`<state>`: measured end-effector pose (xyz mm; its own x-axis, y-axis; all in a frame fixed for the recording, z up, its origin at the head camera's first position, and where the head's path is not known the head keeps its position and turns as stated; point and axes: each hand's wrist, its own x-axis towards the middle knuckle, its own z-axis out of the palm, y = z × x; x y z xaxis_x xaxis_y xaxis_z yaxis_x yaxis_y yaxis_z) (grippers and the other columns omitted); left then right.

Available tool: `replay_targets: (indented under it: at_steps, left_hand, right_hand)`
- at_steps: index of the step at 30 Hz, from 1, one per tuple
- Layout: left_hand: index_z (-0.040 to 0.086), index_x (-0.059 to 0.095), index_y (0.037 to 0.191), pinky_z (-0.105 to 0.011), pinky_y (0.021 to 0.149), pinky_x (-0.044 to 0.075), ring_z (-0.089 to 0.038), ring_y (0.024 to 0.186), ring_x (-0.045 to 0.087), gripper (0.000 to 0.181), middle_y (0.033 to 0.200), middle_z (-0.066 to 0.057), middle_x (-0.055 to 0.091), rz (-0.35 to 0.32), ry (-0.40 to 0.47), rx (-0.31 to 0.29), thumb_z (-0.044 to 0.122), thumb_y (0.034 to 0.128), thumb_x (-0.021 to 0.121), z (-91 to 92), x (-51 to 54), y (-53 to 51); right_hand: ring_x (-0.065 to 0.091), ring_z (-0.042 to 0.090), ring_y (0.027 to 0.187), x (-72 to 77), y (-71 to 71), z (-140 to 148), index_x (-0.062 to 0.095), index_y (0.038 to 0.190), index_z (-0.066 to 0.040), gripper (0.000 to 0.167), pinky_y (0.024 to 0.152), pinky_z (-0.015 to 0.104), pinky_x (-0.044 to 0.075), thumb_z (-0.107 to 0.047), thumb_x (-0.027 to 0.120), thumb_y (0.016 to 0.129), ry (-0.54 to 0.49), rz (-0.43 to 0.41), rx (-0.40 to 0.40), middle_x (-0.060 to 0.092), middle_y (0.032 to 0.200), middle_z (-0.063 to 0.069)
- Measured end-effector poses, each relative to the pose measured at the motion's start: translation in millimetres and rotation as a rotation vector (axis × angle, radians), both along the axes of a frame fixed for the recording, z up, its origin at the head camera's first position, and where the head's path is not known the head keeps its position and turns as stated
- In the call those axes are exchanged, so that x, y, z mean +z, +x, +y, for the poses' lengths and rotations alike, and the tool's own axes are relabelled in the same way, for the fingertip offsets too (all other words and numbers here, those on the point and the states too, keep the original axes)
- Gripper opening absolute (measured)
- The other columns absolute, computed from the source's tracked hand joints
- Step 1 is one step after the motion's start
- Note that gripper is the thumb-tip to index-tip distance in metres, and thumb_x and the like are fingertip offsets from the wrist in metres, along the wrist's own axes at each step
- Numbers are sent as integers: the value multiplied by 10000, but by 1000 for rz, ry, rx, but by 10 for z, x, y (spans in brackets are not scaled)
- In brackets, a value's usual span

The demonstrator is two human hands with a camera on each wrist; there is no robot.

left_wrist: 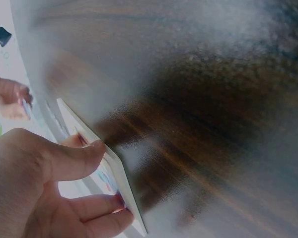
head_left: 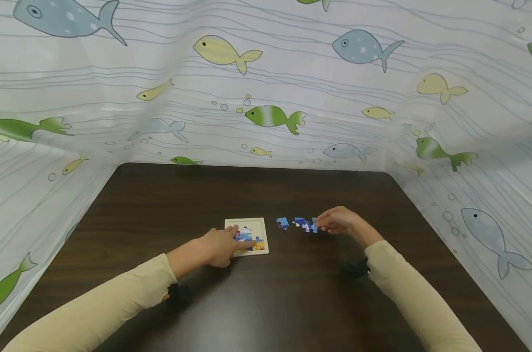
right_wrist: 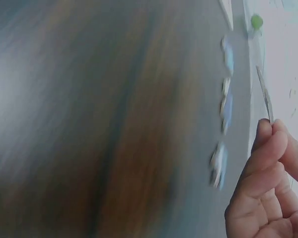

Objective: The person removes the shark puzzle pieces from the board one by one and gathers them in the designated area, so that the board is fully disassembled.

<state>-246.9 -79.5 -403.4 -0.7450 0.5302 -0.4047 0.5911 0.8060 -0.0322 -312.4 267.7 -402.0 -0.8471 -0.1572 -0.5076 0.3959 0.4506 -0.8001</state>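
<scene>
On the table (head_left: 270,303), we see the left hand (head_left: 215,246) spread on the puzzle board (head_left: 266,239); the right hand (head_left: 340,221) pinches a piece (right_wrist: 265,94) near three others (head_left: 300,220).

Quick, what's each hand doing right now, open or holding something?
Left hand: open, fingers resting on the puzzle tray.
Right hand: closed, pinching a puzzle piece.

Your puzzle tray (head_left: 258,226) is on the bench (head_left: 266,303), some pieces (head_left: 245,234) inside, loose pieces (head_left: 299,221) just right of it, curtain (head_left: 266,83) behind your bench.
</scene>
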Motion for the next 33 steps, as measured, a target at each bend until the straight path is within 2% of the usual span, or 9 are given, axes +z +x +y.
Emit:
replay_targets:
  at_steps: [4,9,11,19,22,29,33]
  left_hand:
    - [446,289,1485,-532,977,422,-303,1422,349,715,1562,-189,286,-5,4,6,157,900,580,-30,36,-1]
    - [435,294,1486,-523,959,433,-307,1417,356,705,1558,-193,292,-5,5,5,151,902,568,-49,55,-6]
    - [434,294,1487,-518,955,435,-307,1418,354,704,1560,-191,289,-8,9,6,149,904,566,-51,53,-8]
    - [431,288,1491,-519,963,430,-300,1425,344,706,1564,-188,280,-6,5,2,145,907,563,-45,50,-1]
    - [430,288,1490,-519,963,433,-302,1421,351,706,1563,-189,283,-1,5,-2,145,907,565,-42,49,2]
    - [432,278,1493,-525,984,421,-309,1430,330,712,1575,-186,253,-17,19,7,149,909,572,-32,24,2]
    - [439,258,1498,-529,1006,413,-308,1436,320,725,1581,-182,240,-25,10,7,153,908,569,-24,-3,6]
  right_hand:
    - [611,39,605,-3,18,155,632,1133,60,305,568,187,478,-92,689,875,16,-46,-4,701,742,-34]
    - [614,37,617,-25,21,231,652,1099,44,242,572,186,478,-76,660,889,38,-82,32,707,748,-41]
    - [610,31,615,-32,26,243,657,1087,44,227,566,182,477,-74,650,893,66,-73,59,701,738,-47]
    - [599,47,574,-31,39,238,718,940,9,135,547,196,484,-73,715,832,180,-10,57,672,656,-39]
    - [603,57,557,-26,39,241,725,912,22,126,551,209,503,-55,733,813,187,14,35,679,647,-21]
    - [614,63,540,-23,58,256,702,954,103,184,553,217,527,-20,721,820,163,50,27,706,670,12]
    - [617,67,536,-44,58,237,706,943,96,174,550,216,528,-19,728,815,147,48,7,708,673,19]
